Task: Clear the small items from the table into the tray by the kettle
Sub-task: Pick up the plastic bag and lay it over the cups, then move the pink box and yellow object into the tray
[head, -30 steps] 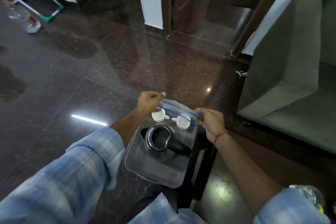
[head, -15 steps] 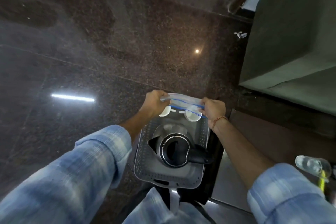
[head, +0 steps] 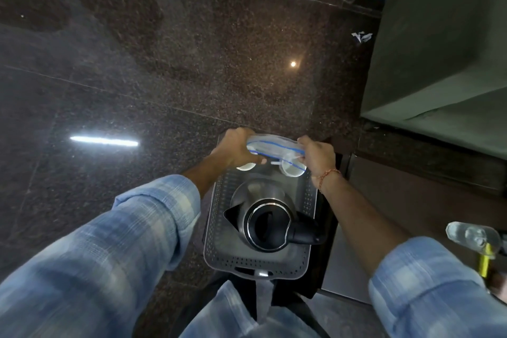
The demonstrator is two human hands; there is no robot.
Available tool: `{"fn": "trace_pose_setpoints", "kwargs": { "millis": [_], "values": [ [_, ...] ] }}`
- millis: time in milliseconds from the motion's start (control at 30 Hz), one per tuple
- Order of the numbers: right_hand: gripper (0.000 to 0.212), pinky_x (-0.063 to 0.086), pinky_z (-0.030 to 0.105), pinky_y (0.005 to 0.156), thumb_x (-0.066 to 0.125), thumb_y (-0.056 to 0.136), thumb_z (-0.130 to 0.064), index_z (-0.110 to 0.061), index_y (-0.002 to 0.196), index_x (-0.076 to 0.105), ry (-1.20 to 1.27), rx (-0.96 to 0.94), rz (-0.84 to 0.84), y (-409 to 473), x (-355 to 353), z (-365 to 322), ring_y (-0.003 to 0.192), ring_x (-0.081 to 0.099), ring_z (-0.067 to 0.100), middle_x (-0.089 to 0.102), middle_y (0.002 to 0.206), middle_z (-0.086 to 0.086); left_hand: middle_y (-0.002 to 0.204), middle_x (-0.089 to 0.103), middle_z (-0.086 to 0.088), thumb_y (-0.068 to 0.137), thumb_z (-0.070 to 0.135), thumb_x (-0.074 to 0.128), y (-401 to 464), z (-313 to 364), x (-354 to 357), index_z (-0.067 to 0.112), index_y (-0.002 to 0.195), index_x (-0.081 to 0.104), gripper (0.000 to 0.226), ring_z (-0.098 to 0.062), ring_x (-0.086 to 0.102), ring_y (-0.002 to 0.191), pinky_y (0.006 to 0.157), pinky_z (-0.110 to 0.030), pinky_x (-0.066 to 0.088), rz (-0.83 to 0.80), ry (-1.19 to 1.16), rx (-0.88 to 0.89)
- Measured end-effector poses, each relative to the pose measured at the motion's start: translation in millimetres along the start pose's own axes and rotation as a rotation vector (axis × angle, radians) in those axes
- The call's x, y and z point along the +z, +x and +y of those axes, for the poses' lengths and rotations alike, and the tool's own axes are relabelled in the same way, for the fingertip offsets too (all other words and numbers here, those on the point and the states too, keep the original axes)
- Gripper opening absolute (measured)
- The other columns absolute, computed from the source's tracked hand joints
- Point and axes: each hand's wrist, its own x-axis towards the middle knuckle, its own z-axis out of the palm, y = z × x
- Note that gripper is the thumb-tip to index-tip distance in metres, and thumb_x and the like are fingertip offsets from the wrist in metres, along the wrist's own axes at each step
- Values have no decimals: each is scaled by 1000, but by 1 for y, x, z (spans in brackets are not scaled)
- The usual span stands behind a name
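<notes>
Just below the middle of the frame, the left hand [head: 235,146] and the right hand [head: 318,155] each pinched one end of a clear zip bag [head: 275,149] with blue seal lines, stretching it flat between them. The bag hung over the far end of the grey perforated tray [head: 309,200], directly above two small white cups [head: 291,169] that stood at the tray's top edge in the picture. The black-lidded kettle [head: 267,223] sat in the tray's middle, its handle pointing to the lower right. Whether anything lay inside the bag could not be told.

Judged from this, the step in hand was setting the bag down into the tray. To do it well, the bag should be lowered level, with both ends let go together, and placed in the bare strip between cups and kettle, or laid gently across the cups so neither tips. The thin plastic would likely slide, so a flat drop beats a toss.

Compared with the frame half a second back, the view had tilted further downward: the kettle and tray lay lower and fuller in the picture, and the doorway strip at the top had nearly gone. The hands gripped the bag as before, but they sat closer over the cups, hiding most of the left one. A clear bottle [head: 472,237] stayed at the right edge
</notes>
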Motion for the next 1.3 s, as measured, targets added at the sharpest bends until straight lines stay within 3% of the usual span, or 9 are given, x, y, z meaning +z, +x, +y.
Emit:
{"fn": "trace_pose_setpoints", "kwargs": {
  "millis": [100,234,334,434,534,767,968,1168,1301],
  "values": [
    [28,54,37,76,64,63,-44,-16,62,72,-32,-39,-71,0,-2,3,75,66,17,69,75,0,109,70,-13,74,26,78,3,-8,2,14,120,64,50,-30,66,103,90,-38,52,7,94,-1],
    [33,46,27,74,65,73,-51,-21,83,74,-554,-314,-231,3,-5,11,84,65,14,70,78,-4,108,66,-22,90,23,59,7,-12,6,11,115,59,29,-42,63,100,84,-44,53,71,92,-28],
    [36,47,27,78,70,71,-53,-24,91,70,-881,-451,-300,4,-2,9,84,61,13,68,86,-4,114,61,-23,95,29,50,9,-12,9,10,117,53,30,-44,60,105,85,-46,49,25,209,-40],
    [42,50,30,83,72,66,-55,-23,93,65,-1068,-468,-365,10,2,5,94,64,19,69,97,1,125,57,-18,97,34,46,12,-18,11,13,122,52,33,-40,57,113,90,-47,47,-44,268,-60],
    [58,48,33,90,73,69,-52,-16,114,62,-1202,-434,-404,19,6,1,108,61,27,66,118,9,130,56,-16,97,37,47,14,-23,10,14,126,51,38,-39,55,117,92,-47,46,-86,278,-48],
    [53,50,35,93,76,74,-36,-22,123,61,-1145,-496,-398,15,-10,-10,109,62,28,67,121,9,109,65,-19,87,40,62,1,-23,2,17,121,57,42,-42,64,100,81,-43,51,80,319,25],
    [51,52,39,95,73,75,-43,-26,122,62,-1020,-545,-246,-4,-59,-23,109,65,25,69,119,4,106,66,-19,81,36,70,-14,2,-30,14,113,61,40,-42,64,99,80,-43,51,146,396,95],
    [43,49,24,89,73,80,-41,-23,117,65,-838,-524,-112,-34,-129,-27,97,67,14,72,110,-1,108,69,-13,81,30,70,-27,77,-48,19,114,65,36,-35,65,101,84,-39,52,124,303,309],
    [39,52,30,93,71,78,-46,-30,113,65,-730,-453,-29,-62,-200,-14,98,66,11,71,106,-6,106,72,-4,82,30,70,-40,151,-27,24,114,65,32,-26,67,99,86,-35,52,98,334,481]
  ]
}}
